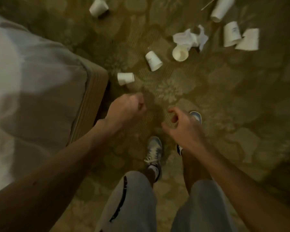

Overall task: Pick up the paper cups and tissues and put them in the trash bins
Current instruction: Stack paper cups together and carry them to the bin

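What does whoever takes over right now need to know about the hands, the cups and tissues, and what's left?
Left hand: curled into a fist, nothing seen in it.
Right hand: loosely curled, empty.
On the carpet: nearest cup on its side by the furniture corner; tipped cup beyond it; upright cup at the edge of the tissues; right cup against the far-right cup; top-right cup; top-left cup.
Done: nothing that shows; no bin in view.
Left: all seven cups and the tissues.
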